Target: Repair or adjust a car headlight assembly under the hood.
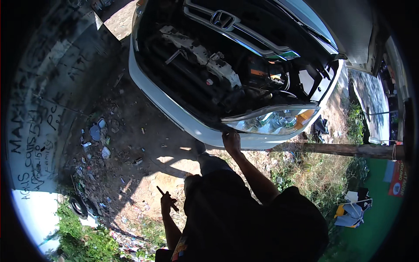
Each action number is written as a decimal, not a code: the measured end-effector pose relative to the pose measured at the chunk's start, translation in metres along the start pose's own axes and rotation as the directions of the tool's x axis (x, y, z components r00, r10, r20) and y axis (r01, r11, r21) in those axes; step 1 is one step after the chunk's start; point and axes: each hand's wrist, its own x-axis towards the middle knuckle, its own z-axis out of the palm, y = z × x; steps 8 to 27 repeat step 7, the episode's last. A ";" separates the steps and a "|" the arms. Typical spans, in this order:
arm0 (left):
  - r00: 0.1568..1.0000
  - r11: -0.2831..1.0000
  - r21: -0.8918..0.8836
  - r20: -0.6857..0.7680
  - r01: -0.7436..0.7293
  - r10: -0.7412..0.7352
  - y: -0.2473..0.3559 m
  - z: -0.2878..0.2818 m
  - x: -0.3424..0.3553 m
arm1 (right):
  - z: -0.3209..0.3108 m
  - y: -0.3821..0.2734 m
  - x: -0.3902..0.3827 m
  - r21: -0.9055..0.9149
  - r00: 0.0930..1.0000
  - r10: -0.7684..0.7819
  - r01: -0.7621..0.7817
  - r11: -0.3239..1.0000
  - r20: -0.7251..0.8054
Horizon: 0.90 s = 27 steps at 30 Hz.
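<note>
In my left hand [166, 203], low and away from the car, is a dark, thin rod-shaped tool [160, 190]. Its exact kind cannot be made out. My right hand [231, 142] reaches up to the car, its fingers curled at the upper edge of the white front bumper [196, 129]. Just above that hand sits the clear headlight [275, 121] with its amber corner. Behind the bumper the engine bay lies exposed, with a pale, worn crossbar [222, 70] across it. The hood [262, 26], carrying a chrome grille, is raised.
A lettered wall [48, 109] runs along the left. Litter [98, 131] covers the dirt ground, and black tires [78, 206] lie at lower left. A wooden beam [349, 149] juts in from the right above dry grass. A green panel [371, 209] stands at lower right.
</note>
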 end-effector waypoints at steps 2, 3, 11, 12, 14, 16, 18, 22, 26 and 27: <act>1.000 0.999 -0.043 -0.007 0.007 -0.007 0.012 -0.015 0.012 | -0.013 -0.020 0.032 -0.100 0.992 0.016 -0.028 0.995 -0.122; 1.000 0.995 -0.103 0.027 0.009 -0.007 0.004 -0.032 0.026 | -0.013 -0.027 0.047 -0.102 0.980 0.019 -0.040 0.994 -0.200; 0.983 0.989 -0.096 0.160 0.111 -0.094 0.007 -0.073 0.056 | -0.008 -0.011 0.111 0.016 0.860 0.510 -0.510 0.860 -0.019; 0.983 0.989 -0.096 0.160 0.111 -0.094 0.007 -0.073 0.056 | -0.008 -0.011 0.111 0.016 0.860 0.510 -0.510 0.860 -0.019; 0.983 0.989 -0.096 0.160 0.111 -0.094 0.007 -0.073 0.056 | -0.008 -0.011 0.111 0.016 0.860 0.510 -0.510 0.860 -0.019; 0.983 0.989 -0.096 0.160 0.111 -0.094 0.007 -0.073 0.056 | -0.008 -0.011 0.111 0.016 0.860 0.510 -0.510 0.860 -0.019; 0.983 0.989 -0.096 0.160 0.111 -0.094 0.007 -0.073 0.056 | -0.008 -0.011 0.111 0.016 0.860 0.510 -0.510 0.860 -0.019; 0.983 0.989 -0.096 0.160 0.111 -0.094 0.007 -0.073 0.056 | -0.008 -0.011 0.111 0.016 0.860 0.510 -0.510 0.860 -0.019; 0.983 0.989 -0.096 0.160 0.111 -0.094 0.007 -0.073 0.056 | -0.008 -0.011 0.111 0.016 0.860 0.510 -0.510 0.860 -0.019; 0.983 0.989 -0.096 0.160 0.111 -0.094 0.007 -0.073 0.056 | -0.008 -0.011 0.111 0.016 0.860 0.510 -0.510 0.860 -0.019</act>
